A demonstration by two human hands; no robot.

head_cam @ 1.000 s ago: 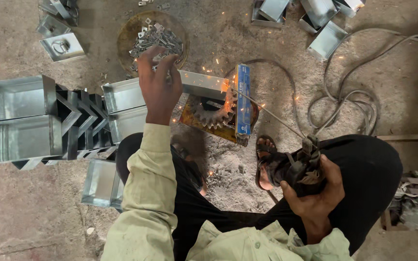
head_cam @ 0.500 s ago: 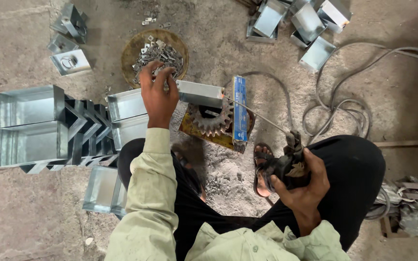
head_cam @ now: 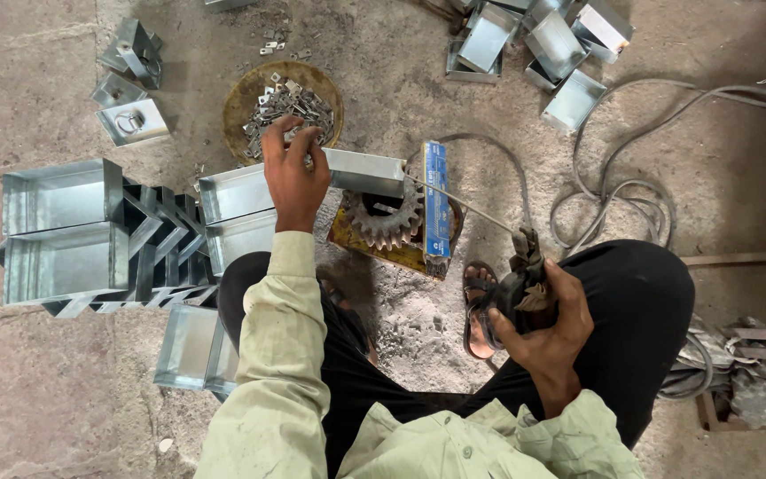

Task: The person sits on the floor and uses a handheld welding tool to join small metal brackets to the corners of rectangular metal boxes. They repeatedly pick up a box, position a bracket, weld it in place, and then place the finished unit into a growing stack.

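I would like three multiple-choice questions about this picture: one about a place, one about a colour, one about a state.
1. Where does the round dish of small metal pieces lie?
A. beyond the left hand, on the floor
B. on the person's knee
C. on top of the stacked boxes

2. What colour is the person's shirt?
A. red
B. pale green
C. dark blue

3. What is the right hand doing?
A. resting open on the floor
B. gripping a welding holder with a thin rod
C. lifting a box

Answers:
1 A: the dish sits on the floor just past the left hand, which holds a small metal piece at a metal box.
2 B: the shirt is pale green.
3 B: the right hand is closed around the welding holder, and its rod points at the box.
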